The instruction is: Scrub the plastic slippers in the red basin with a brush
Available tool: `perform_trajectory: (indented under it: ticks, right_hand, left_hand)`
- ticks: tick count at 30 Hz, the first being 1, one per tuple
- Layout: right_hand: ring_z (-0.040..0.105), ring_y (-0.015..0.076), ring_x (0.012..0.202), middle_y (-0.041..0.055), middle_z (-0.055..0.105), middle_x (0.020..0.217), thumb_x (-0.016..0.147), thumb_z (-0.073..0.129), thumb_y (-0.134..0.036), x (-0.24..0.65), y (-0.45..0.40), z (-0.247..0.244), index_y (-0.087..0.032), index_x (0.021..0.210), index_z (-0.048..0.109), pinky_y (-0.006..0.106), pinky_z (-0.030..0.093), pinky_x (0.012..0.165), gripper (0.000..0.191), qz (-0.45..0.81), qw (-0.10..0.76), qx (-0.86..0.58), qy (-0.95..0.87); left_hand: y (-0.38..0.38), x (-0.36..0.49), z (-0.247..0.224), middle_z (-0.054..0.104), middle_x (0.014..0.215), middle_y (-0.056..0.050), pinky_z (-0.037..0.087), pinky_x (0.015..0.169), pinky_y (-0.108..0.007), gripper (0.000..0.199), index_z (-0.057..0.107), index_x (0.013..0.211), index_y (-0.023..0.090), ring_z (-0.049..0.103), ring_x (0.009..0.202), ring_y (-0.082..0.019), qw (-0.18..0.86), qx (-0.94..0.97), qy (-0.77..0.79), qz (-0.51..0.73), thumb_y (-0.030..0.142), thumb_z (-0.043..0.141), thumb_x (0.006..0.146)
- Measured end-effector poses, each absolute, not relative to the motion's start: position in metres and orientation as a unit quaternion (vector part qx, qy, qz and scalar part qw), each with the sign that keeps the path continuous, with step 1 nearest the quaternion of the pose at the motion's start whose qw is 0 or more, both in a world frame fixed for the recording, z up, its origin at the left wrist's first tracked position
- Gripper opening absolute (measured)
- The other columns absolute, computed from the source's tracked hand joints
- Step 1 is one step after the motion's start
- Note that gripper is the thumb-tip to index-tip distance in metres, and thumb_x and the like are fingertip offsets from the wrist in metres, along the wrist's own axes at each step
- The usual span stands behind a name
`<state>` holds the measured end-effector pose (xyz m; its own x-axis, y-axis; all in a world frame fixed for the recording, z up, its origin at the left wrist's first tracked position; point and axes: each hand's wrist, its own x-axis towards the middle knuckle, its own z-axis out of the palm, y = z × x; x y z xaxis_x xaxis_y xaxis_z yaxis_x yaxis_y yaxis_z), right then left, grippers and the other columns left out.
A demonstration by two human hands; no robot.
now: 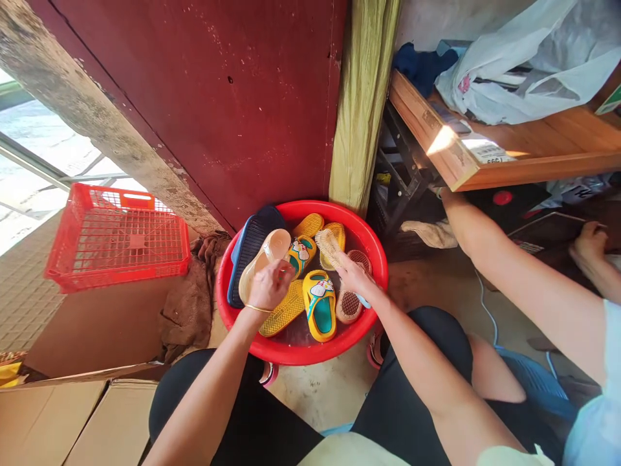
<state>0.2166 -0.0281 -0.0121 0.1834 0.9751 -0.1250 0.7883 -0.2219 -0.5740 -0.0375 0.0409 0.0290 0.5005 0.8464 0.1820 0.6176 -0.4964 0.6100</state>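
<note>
Over the left side of a red basin [303, 355], my left hand [270, 283] grips a beige sandal [252, 262] tilted with its toe end up. Closed round a scrubbing brush [328, 247] with pale bristles, my right hand [356, 275] is over the basin's right half. Below and between both hands lies a yellow slipper [321, 305] with a green inside. Several more yellow slippers, brown-soled ones [350, 304] and a dark blue slipper [258, 231] lie in the basin, which holds some water at the bottom.
At the left, a red plastic crate [121, 243] rests near cardboard boxes [114, 421] and a brown cloth [188, 314]. A dark red door [208, 97] stands behind the basin. Another person's arm [524, 272] reaches under a wooden shelf [485, 175] at the right.
</note>
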Motion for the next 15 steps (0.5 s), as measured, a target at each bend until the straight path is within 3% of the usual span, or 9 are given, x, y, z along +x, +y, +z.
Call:
perform_trajectory:
  ticks: [3, 5, 7, 10, 15]
  right_hand:
    - [0.07, 0.0244, 0.106, 0.0099, 0.069, 0.128, 0.1, 0.039, -0.032, 0.215, -0.031, -0.005, -0.024, 0.158, 0.033, 0.034, 0.053, 0.092, 0.059, 0.27, 0.17, -0.769, -0.554]
    - [0.073, 0.0229, 0.083, 0.0092, 0.076, 0.109, 0.1, 0.039, -0.032, 0.214, -0.034, -0.005, -0.025, 0.158, 0.034, 0.034, 0.056, 0.078, 0.058, 0.289, 0.149, -0.774, -0.543]
    - [0.072, 0.0224, 0.072, 0.0098, 0.077, 0.097, 0.099, 0.04, -0.03, 0.213, -0.037, -0.007, -0.023, 0.156, 0.038, 0.034, 0.055, 0.072, 0.058, 0.292, 0.136, -0.777, -0.541]
    - [0.073, 0.0246, 0.078, 0.0144, 0.076, 0.099, 0.098, 0.041, -0.026, 0.212, -0.039, -0.012, -0.019, 0.154, 0.041, 0.035, 0.054, 0.074, 0.057, 0.282, 0.123, -0.778, -0.548]
    - [0.073, 0.0274, 0.091, 0.0157, 0.076, 0.102, 0.098, 0.039, -0.024, 0.208, -0.036, -0.017, -0.018, 0.154, 0.038, 0.035, 0.052, 0.079, 0.057, 0.268, 0.088, -0.773, -0.569]
  left_hand:
    - [0.023, -0.007, 0.003, 0.072, 0.118, -0.011, 0.056, 0.086, -0.032, 0.038, 0.06, 0.123, 0.019, 0.069, 0.103, -0.022, 0.353, 0.849, 0.335, 0.206, 0.043, 0.051, 0.094]
    - [0.016, 0.008, -0.02, 0.063, 0.136, -0.014, 0.05, 0.103, -0.04, 0.053, 0.055, 0.134, 0.019, 0.059, 0.126, -0.027, 0.318, 0.885, 0.31, 0.138, 0.041, 0.064, 0.087]
    - [0.015, 0.013, -0.039, 0.051, 0.151, -0.014, 0.04, 0.113, -0.048, 0.069, 0.046, 0.144, 0.021, 0.045, 0.141, -0.031, 0.26, 0.905, 0.331, 0.069, 0.034, 0.071, 0.082]
    - [0.023, 0.012, -0.059, 0.042, 0.157, -0.012, 0.036, 0.116, -0.048, 0.077, 0.035, 0.152, 0.024, 0.037, 0.146, -0.029, 0.217, 0.903, 0.371, -0.001, 0.031, 0.07, 0.083]
    - [0.032, 0.013, -0.076, 0.043, 0.156, -0.016, 0.035, 0.115, -0.048, 0.076, 0.035, 0.152, 0.022, 0.039, 0.146, -0.032, 0.202, 0.88, 0.423, -0.071, 0.036, 0.068, 0.085]
